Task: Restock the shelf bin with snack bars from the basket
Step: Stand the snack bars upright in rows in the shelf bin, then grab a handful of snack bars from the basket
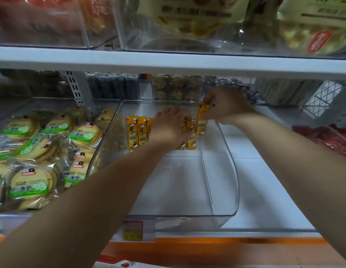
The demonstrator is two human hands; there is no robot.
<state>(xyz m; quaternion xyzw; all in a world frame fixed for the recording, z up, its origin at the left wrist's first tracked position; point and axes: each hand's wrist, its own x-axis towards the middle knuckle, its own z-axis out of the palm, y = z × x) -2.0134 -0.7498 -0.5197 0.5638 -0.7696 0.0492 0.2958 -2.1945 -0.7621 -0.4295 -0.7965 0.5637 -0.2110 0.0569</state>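
Head view: we see the clear shelf bin [227, 171] on the white shelf [265, 182], with yellow snack bars [137, 133] standing in a row toward its back left. The left hand [168, 126] rests on the row's right end, fingers curled around a couple of them. The right hand [227, 105] pinches the top of a single bar [201, 121], upright just beside the row. Biscuit packs [33, 151] fill the neighbouring bin.

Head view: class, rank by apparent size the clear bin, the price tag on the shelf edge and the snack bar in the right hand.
1. The clear bin, by far the largest.
2 and 3, unranked: the price tag and the snack bar look alike in area, and the tag is nearer the camera.
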